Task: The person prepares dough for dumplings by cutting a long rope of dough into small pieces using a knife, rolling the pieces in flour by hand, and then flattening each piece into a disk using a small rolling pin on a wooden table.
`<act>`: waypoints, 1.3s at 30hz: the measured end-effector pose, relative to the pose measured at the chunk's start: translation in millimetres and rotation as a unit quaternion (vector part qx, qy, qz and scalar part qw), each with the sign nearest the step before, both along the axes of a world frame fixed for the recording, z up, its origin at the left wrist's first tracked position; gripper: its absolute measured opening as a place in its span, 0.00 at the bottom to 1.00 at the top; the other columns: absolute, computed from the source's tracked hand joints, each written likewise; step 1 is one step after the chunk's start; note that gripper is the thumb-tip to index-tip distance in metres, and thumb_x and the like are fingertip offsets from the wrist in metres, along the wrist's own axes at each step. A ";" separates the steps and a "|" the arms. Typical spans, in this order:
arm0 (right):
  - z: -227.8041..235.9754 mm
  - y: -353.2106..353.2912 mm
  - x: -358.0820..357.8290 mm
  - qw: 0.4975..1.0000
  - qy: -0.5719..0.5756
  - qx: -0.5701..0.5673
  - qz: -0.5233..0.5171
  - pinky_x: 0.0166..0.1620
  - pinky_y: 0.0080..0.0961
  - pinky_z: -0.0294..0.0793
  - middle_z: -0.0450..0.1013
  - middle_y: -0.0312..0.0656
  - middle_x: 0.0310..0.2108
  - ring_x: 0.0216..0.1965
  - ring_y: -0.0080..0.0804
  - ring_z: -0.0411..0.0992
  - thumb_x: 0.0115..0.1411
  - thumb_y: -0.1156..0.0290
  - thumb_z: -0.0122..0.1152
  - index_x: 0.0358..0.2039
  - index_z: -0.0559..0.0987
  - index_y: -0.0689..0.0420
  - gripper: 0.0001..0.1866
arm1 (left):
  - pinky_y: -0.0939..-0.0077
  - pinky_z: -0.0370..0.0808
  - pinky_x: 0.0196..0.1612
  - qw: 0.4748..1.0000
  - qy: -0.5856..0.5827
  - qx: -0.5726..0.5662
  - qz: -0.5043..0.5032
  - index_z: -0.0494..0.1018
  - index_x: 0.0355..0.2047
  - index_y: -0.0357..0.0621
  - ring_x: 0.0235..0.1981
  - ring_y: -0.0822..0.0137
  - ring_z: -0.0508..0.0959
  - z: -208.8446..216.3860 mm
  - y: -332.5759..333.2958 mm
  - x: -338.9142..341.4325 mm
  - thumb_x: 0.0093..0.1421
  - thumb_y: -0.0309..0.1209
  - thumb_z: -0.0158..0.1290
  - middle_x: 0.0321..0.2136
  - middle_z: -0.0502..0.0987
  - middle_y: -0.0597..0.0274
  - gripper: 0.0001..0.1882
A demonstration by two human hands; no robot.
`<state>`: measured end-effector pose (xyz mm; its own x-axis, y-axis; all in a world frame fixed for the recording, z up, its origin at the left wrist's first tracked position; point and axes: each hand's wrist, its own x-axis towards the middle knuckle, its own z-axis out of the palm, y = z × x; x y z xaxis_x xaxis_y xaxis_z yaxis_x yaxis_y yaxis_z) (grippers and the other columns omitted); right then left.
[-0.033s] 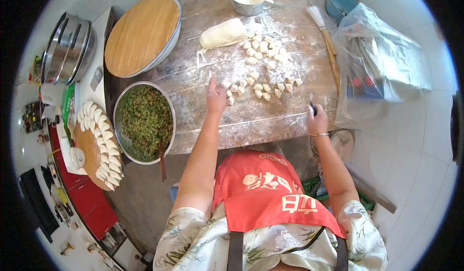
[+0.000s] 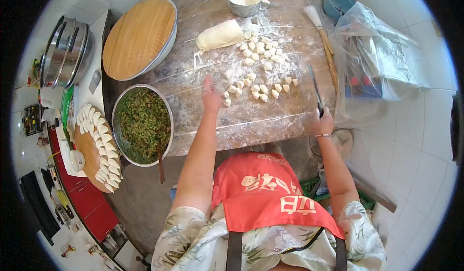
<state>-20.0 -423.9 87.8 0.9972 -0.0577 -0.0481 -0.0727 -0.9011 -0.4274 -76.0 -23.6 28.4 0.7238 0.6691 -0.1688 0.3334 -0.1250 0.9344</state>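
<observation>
My right hand (image 2: 323, 121) is closed round the dark handle of a knife (image 2: 316, 89) at the right side of the floured board. Its blade extends away from me, above the wood. On the left, my left hand (image 2: 211, 97) is open with a finger stretched forward, and nothing shows in it. Just to its right lie several small cut dough pieces (image 2: 239, 84), dusted with flour. More dough pieces (image 2: 261, 47) are scattered farther back, beside a thick pale dough log (image 2: 220, 34).
A bowl of flour (image 2: 244, 9) stands at the back. A bowl of green filling (image 2: 145, 121), a lidded basin (image 2: 140, 39) and a round board of folded dumplings (image 2: 89, 155) are at left. A brush (image 2: 315, 17), rolling pin (image 2: 331, 63) and plastic-covered box (image 2: 377, 63) line the right.
The knife has swung into fuller view, its blade now showing lengthwise. My right hand has shifted slightly right; my left hand has moved a little to the left.
</observation>
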 end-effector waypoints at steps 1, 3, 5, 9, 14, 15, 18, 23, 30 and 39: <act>-6.7 -16.1 5.1 0.999 0.001 -0.030 -0.011 0.38 0.45 0.71 0.74 0.56 0.33 0.36 0.56 0.73 0.58 0.57 0.58 0.37 0.74 0.60 0.17 | 0.65 0.65 0.58 0.999 -0.021 0.048 -0.001 0.59 0.62 0.38 0.56 0.51 0.68 -2.3 0.8 -2.7 0.58 0.22 0.45 0.57 0.66 0.44 0.29; -25.4 -30.5 13.7 0.996 0.007 -0.081 -0.028 0.41 0.46 0.71 0.74 0.55 0.37 0.38 0.56 0.73 0.58 0.56 0.57 0.40 0.74 0.59 0.19 | 0.61 0.60 0.61 0.997 0.008 0.080 0.020 0.56 0.63 0.36 0.59 0.49 0.63 -24.8 -1.1 -20.1 0.59 0.24 0.45 0.60 0.61 0.42 0.30; -41.3 -35.2 27.2 0.989 0.051 -0.128 -0.049 0.44 0.44 0.72 0.75 0.52 0.39 0.41 0.52 0.73 0.59 0.54 0.56 0.44 0.75 0.57 0.21 | 0.58 0.55 0.63 0.988 0.038 0.150 0.017 0.52 0.64 0.34 0.63 0.48 0.58 -29.8 -16.0 -38.2 0.60 0.27 0.45 0.63 0.56 0.41 0.32; -72.8 -50.3 51.9 0.991 0.030 -0.120 -0.046 0.51 0.41 0.70 0.73 0.50 0.47 0.46 0.48 0.72 0.59 0.54 0.56 0.51 0.73 0.56 0.24 | 0.55 0.45 0.67 0.968 0.060 0.244 0.010 0.44 0.66 0.34 0.67 0.45 0.49 -24.8 -81.7 -31.3 0.62 0.34 0.45 0.66 0.48 0.39 0.36; -47.9 -31.3 62.7 0.993 -0.114 0.005 0.011 0.47 0.39 0.72 0.73 0.51 0.45 0.46 0.49 0.72 0.58 0.64 0.59 0.47 0.74 0.58 0.18 | 0.59 0.42 0.68 0.985 -0.115 -0.130 0.012 0.40 0.67 0.36 0.69 0.51 0.44 20.7 -95.2 43.8 0.66 0.36 0.39 0.68 0.42 0.47 0.34; -59.3 -29.2 62.3 0.994 -0.078 0.077 0.015 0.47 0.32 0.71 0.73 0.48 0.41 0.44 0.41 0.73 0.59 0.71 0.57 0.45 0.74 0.58 0.14 | 0.62 0.45 0.68 0.993 -0.104 -0.051 0.027 0.42 0.67 0.38 0.69 0.54 0.46 6.2 -82.0 48.5 0.67 0.35 0.37 0.68 0.44 0.50 0.32; -76.2 19.7 53.6 0.940 0.103 0.315 -0.077 0.31 0.31 0.74 0.72 0.47 0.32 0.29 0.36 0.74 0.62 0.73 0.55 0.53 0.67 0.57 0.19 | 0.64 0.47 0.68 0.997 -0.064 0.037 0.029 0.45 0.67 0.38 0.68 0.55 0.49 -24.8 -44.9 27.5 0.66 0.34 0.39 0.67 0.48 0.50 0.31; -102.2 80.5 92.6 0.798 0.273 0.501 -0.192 0.17 0.28 0.70 0.74 0.47 0.26 0.16 0.32 0.71 0.62 0.67 0.55 0.55 0.62 0.56 0.22 | 0.64 0.51 0.66 0.992 0.067 0.097 0.033 0.51 0.64 0.34 0.66 0.53 0.55 -38.0 -65.1 37.6 0.65 0.31 0.43 0.64 0.55 0.46 0.29; -36.3 116.4 228.1 0.967 0.082 0.215 0.110 0.35 0.34 0.72 0.73 0.48 0.24 0.28 0.40 0.74 0.60 0.63 0.56 0.39 0.79 0.61 0.14 | 0.61 0.52 0.65 0.993 -0.024 0.087 0.078 0.59 0.60 0.34 0.64 0.51 0.57 -35.7 -25.2 93.3 0.65 0.32 0.43 0.62 0.58 0.44 0.25; 29.2 266.9 378.6 0.914 -0.120 0.101 0.373 0.49 0.39 0.70 0.74 0.53 0.42 0.46 0.51 0.71 0.58 0.62 0.58 0.44 0.78 0.56 0.16 | 0.48 0.50 0.65 0.906 0.133 0.403 -0.002 0.56 0.63 0.40 0.63 0.45 0.57 -18.3 -13.6 79.7 0.59 0.38 0.49 0.61 0.60 0.42 0.33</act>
